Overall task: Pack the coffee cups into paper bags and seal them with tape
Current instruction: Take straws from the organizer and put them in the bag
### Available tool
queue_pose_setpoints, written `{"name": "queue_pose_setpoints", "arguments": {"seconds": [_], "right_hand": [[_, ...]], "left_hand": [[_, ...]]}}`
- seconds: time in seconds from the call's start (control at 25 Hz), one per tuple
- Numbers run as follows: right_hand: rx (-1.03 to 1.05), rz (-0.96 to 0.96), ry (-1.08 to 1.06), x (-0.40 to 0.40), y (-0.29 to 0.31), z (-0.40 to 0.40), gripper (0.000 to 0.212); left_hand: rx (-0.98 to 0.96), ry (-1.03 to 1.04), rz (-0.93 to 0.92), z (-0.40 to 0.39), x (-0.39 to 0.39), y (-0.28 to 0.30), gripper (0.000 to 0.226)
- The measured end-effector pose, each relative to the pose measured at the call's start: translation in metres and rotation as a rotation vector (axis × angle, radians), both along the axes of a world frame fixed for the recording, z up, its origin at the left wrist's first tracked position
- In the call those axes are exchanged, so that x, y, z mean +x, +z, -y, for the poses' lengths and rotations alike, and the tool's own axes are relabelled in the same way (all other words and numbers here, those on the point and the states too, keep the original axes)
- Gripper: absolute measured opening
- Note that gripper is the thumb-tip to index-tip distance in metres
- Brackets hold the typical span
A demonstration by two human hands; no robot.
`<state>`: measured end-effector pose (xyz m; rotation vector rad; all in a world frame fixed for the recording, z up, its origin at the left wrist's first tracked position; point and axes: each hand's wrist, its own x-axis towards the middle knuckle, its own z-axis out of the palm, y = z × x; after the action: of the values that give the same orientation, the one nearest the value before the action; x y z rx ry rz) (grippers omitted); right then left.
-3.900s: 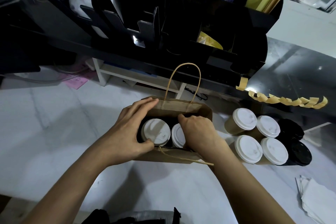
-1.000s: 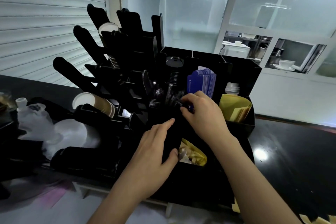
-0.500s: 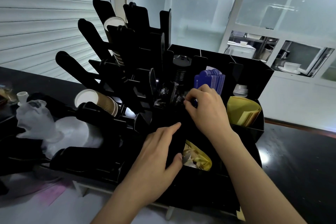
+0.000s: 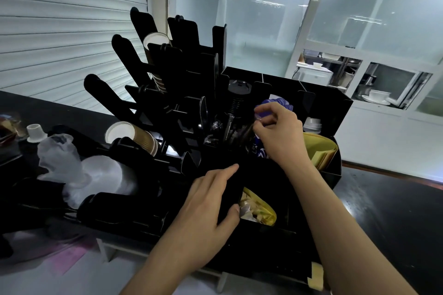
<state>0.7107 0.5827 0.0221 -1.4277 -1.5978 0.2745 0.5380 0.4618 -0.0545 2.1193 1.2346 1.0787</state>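
The paper bag and the coffee cups are out of view. I look at a black organizer (image 4: 323, 108) on the counter. My right hand (image 4: 280, 134) reaches into its middle compartment and pinches a thin, clear-wrapped dark stick (image 4: 248, 130), right beside a stack of blue packets (image 4: 278, 103). What the stick is I cannot tell. My left hand (image 4: 206, 208) grips a front divider wall of the organizer, fingers on its left side and thumb on its right. A strip of beige tape (image 4: 316, 275) hangs from the counter edge at the lower right.
Stacks of brown paper cups (image 4: 134, 135) lie in the black dispenser arms at left. A clear plastic bag of lids (image 4: 79, 172) lies below them. Yellow sheets (image 4: 318, 148) and a yellow packet (image 4: 259, 208) fill other compartments. The black counter (image 4: 395, 218) runs to the right.
Since the oldest frame, both hands left the bag of cups and the view rose to the organizer. Over the last second my right hand lifted slightly while pinching; my left hand stayed put.
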Motion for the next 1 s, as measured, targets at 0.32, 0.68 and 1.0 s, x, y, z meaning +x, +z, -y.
{"name": "queue_pose_setpoints", "arguments": {"seconds": [0.32,0.68,1.0], "right_hand": [[-0.009,0.011,-0.015,0.01,0.016,0.008,0.022],[0.207,-0.142,-0.15,0.015,0.048,0.048,0.014],[0.186,-0.09,-0.093,0.013,0.077,0.113,0.017]], "left_hand": [[0.019,-0.013,-0.01,0.007,0.0,0.005,0.062],[0.082,-0.024,-0.025,0.023,0.0,0.016,0.059],[0.198,-0.006,-0.021,0.053,0.004,0.04,0.058]]}}
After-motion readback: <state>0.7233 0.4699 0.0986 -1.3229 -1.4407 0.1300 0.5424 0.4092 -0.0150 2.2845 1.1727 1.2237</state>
